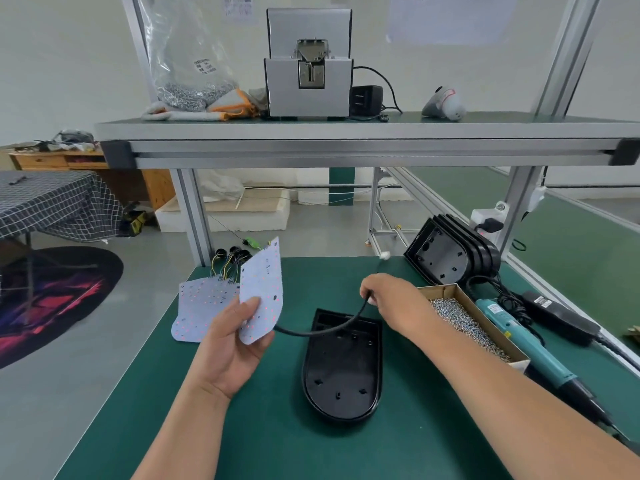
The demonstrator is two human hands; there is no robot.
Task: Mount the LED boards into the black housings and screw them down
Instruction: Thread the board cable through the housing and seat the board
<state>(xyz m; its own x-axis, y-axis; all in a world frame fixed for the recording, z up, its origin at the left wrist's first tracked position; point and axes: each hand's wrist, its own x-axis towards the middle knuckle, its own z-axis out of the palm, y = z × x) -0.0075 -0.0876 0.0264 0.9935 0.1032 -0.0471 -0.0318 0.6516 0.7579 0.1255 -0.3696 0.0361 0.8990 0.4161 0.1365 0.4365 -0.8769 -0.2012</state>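
One black housing (343, 365) lies flat, open side up, on the green mat (270, 427). Just left of it the left hand (228, 344) grips one LED board (261, 292) by its lower edge, with the board tilted up off the mat. Over the housing's far end the right hand (391, 303) pinches the board's black cable (294, 332), which sags across the housing's far rim. Further left of the housing, loose boards (201, 306) lie flat with wires at their far edge; one or two, hard to tell. Far right of the housing, spare housings (446, 258) lean on edge, roughly four. Just right of the housing: one cardboard box of screws (464, 320), then one teal electric screwdriver (519, 334), then one black power brick (561, 317). On the shelf (346, 131) above the housing: one screw feeder (308, 64), one bag of screws (194, 64). Grey floor, with a checked-cloth table (52, 202) and a dark rug (52, 292) off to the housing's left
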